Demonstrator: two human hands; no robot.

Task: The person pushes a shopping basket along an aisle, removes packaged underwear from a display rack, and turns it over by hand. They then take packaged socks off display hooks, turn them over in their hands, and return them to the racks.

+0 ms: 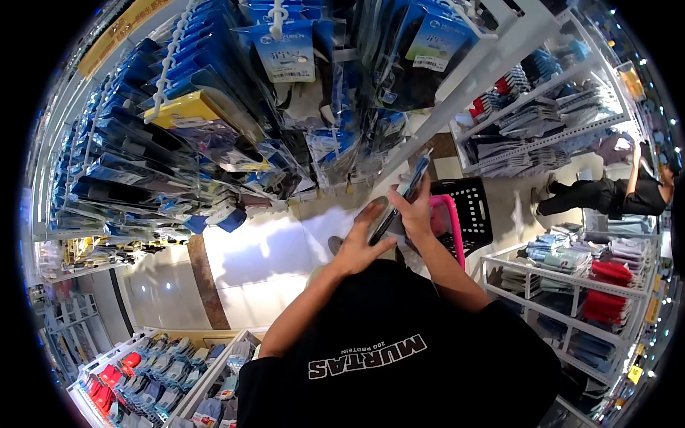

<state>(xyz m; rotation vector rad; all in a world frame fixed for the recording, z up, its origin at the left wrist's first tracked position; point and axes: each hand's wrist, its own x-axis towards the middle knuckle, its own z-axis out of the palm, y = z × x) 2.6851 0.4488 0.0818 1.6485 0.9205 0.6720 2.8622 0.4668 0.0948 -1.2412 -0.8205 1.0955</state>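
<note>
Both hands are in front of the black shirt, around a thin dark package in clear plastic (384, 227), which is tilted up to the right. My left hand (358, 244) grips its lower end, with the thumb on the near side. Its upper part is in my right hand (415, 208), between thumb and fingers. The package's print cannot be made out. Just beyond hang rows of blue-topped packets (292, 57) on white hooks (277, 18). One packet at the left has a yellow top (187, 110).
A black basket (477, 214) with a pink handle (457, 232) is right of my right hand. White shelves (528, 271) with folded goods stand at the right, and a bin rack (93, 403) at the lower left. Another person (606, 197) is at the far right.
</note>
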